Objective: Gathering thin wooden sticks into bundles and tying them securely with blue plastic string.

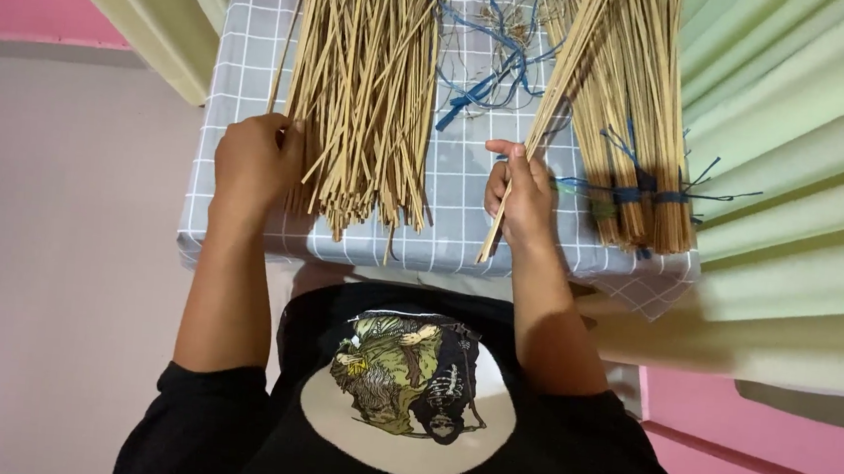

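My left hand (252, 163) curled on the loose straw pile (363, 92), my right hand (517, 199) pinching a few tan sticks (541, 126), blue-tied bundle (642, 124) just right, grey checked cloth (460, 205) beneath

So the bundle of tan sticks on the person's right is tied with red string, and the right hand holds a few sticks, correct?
Not quite: the head view shows the tied bundle of tan sticks bound with blue string, not red. The right hand does hold a few thin tan sticks.
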